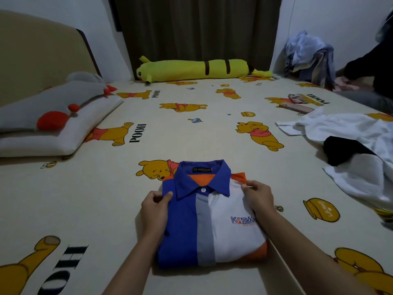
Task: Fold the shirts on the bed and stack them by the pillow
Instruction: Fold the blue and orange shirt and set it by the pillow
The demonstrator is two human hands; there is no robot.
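While both hands pinch its upper edges — folded shirt (209,218), left hand (156,206), right hand (256,195) fingers curled.

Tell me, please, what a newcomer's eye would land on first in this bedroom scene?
Most likely the folded blue, grey and white shirt in the near centre of the bed sheet, gripped at its shoulders by the left hand and right hand. Next, the long yellow plush toy lying along the far edge by the curtain, and the unfolded white clothes heaped at the right.
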